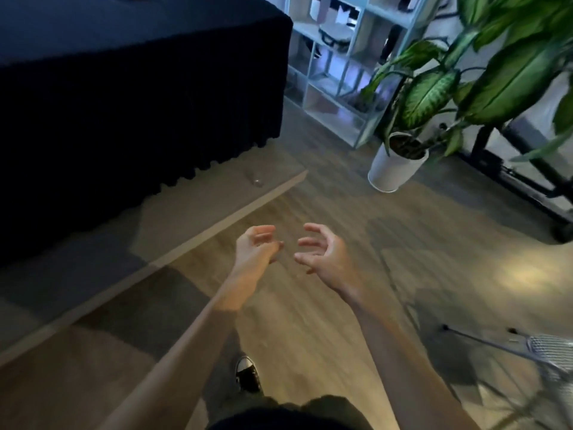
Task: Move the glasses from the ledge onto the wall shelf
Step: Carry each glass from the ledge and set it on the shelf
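A small clear glass [256, 180] stands on the low wooden ledge [186, 212], close to its right end. My left hand [255, 246] and my right hand [324, 254] are both held out over the floor, below and right of the glass. Both hands have curled, spread fingers and hold nothing. The white open shelf unit [335, 60] stands at the back, right of the ledge. The picture is blurred, so I cannot make out other glasses.
A table under a dark cloth [130, 88] rises behind the ledge. A potted plant in a white pot [393, 162] stands right of the shelf unit, with a black frame [511, 169] behind it. A grey wire object [545, 352] lies at lower right. My shoe [248, 373] is on the wooden floor.
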{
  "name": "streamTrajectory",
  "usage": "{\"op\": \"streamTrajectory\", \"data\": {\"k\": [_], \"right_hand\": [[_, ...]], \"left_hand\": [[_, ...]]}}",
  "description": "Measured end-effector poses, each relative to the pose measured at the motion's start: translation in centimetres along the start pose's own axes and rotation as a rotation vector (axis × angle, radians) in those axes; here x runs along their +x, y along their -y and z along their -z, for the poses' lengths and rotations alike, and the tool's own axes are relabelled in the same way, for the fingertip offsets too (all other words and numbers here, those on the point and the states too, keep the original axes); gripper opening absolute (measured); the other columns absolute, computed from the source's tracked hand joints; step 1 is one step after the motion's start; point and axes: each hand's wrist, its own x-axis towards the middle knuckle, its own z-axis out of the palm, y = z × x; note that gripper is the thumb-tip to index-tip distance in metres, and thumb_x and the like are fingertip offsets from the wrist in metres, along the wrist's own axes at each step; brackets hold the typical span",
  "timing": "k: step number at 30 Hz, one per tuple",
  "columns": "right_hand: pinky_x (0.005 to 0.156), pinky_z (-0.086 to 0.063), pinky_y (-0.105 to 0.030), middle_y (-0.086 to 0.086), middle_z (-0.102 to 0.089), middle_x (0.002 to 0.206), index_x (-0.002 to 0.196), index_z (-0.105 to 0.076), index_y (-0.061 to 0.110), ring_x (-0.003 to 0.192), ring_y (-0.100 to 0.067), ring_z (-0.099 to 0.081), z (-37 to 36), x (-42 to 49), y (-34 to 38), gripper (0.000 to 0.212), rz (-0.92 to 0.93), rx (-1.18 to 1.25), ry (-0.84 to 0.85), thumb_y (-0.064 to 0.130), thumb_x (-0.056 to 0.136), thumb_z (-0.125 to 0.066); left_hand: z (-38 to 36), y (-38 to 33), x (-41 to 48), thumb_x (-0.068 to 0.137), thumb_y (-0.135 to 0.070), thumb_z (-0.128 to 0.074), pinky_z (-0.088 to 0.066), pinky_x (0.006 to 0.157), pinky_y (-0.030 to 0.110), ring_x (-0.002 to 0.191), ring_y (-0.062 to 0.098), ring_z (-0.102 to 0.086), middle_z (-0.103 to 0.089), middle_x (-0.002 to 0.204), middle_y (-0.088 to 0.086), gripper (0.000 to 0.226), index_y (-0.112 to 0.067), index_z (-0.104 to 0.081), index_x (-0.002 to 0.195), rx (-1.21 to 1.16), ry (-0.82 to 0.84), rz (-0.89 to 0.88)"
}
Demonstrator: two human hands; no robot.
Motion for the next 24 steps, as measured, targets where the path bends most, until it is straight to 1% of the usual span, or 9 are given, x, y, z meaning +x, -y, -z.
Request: {"op": "streamTrajectory", "data": {"k": [4,7,9,11,14,16,18,20,24], "right_hand": [[0.092,-0.057,-0.033,-0.013,-0.071,0.116,0.122,-0.067,0.009,0.105,-0.024,-0.070,1.6,5.9,0.5,0.044,0.008,-0.027,-0.035,-0.009,0.083,-0.072],[0.068,-0.061,-0.029,-0.009,-0.075,0.110,0.112,-0.073,0.013,0.092,-0.018,-0.075,2.6,10.6,0.6,0.024,-0.015,0.007,-0.041,0.007,0.089,-0.073],[0.050,-0.054,-0.021,-0.007,-0.076,0.103,0.107,-0.073,0.018,0.074,-0.012,-0.076,3.4,13.9,0.5,0.014,-0.036,0.037,-0.033,0.018,0.093,-0.071],[0.046,-0.051,-0.020,-0.006,-0.077,0.100,0.103,-0.074,0.019,0.067,-0.011,-0.075,4.3,17.8,0.5,0.009,-0.043,0.051,-0.010,0.022,0.095,-0.070],[0.057,-0.055,-0.018,-0.007,-0.076,0.098,0.105,-0.075,0.012,0.080,-0.015,-0.072,5.6,24.4,0.9,0.013,-0.023,0.074,0.022,0.011,0.093,-0.071],[0.072,-0.055,-0.014,-0.011,-0.075,0.106,0.111,-0.074,0.006,0.096,-0.019,-0.071,6.8,28.8,1.5,0.023,0.009,0.033,0.078,0.001,0.089,-0.070],[0.081,-0.056,-0.020,-0.017,-0.073,0.114,0.116,-0.071,0.002,0.099,-0.026,-0.070,8.3,32.8,2.4,0.031,0.005,0.009,0.134,-0.006,0.086,-0.067],[0.066,-0.057,-0.025,-0.016,-0.071,0.114,0.120,-0.069,0.005,0.084,-0.026,-0.068,9.9,36.6,3.3,0.036,-0.024,0.015,0.184,-0.006,0.086,-0.065],[0.040,-0.041,-0.013,-0.014,-0.070,0.101,0.117,-0.068,0.005,0.064,-0.024,-0.067,12.1,43.8,4.8,0.023,-0.047,0.019,0.251,0.012,0.095,-0.067]], "left_hand": [[-2.9,-1.7,5.2,0.091,0.003,-0.063,-0.058,0.058,0.022,0.084,0.014,-0.071,-0.068,0.104,0.006,0.036,-0.015,-0.057,0.121,-0.017,-0.004,0.079],[-4.5,-2.6,9.1,0.093,-0.014,-0.067,-0.056,0.060,0.017,0.080,0.011,-0.067,-0.072,0.093,-0.002,0.013,-0.017,-0.069,0.105,0.080,-0.013,0.094],[-5.4,-3.1,11.9,0.091,-0.025,-0.070,-0.052,0.071,0.019,0.088,0.011,-0.066,-0.072,0.094,-0.002,0.012,-0.017,-0.074,0.100,0.104,0.018,0.093],[-6.8,-3.8,15.1,0.090,-0.034,-0.070,-0.051,0.075,0.023,0.091,0.013,-0.067,-0.072,0.095,0.000,0.018,-0.018,-0.075,0.095,0.124,0.004,0.092],[-9.1,-5.1,20.7,0.087,-0.032,-0.074,-0.059,0.067,0.031,0.077,0.015,-0.070,-0.072,0.091,0.006,0.027,-0.010,-0.071,0.102,0.131,-0.141,0.112],[-10.7,-6.2,23.9,0.084,-0.017,-0.078,-0.056,0.052,0.023,0.066,0.011,-0.072,-0.069,0.093,0.009,0.035,-0.006,-0.062,0.113,0.117,-0.233,0.132],[-12.2,-7.7,26.9,0.081,-0.003,-0.076,-0.053,0.048,0.020,0.073,0.014,-0.073,-0.066,0.100,0.009,0.047,-0.008,-0.053,0.122,0.089,-0.281,0.167],[-13.3,-8.7,29.7,0.080,0.002,-0.076,-0.055,0.052,0.023,0.089,0.021,-0.071,-0.066,0.108,0.012,0.053,-0.007,-0.053,0.127,0.105,-0.303,0.180],[-15.4,-10.9,34.8,0.081,-0.015,-0.080,-0.055,0.076,0.033,0.092,0.018,-0.070,-0.074,0.104,0.011,0.030,-0.008,-0.072,0.109,0.194,-0.386,0.151]]}}
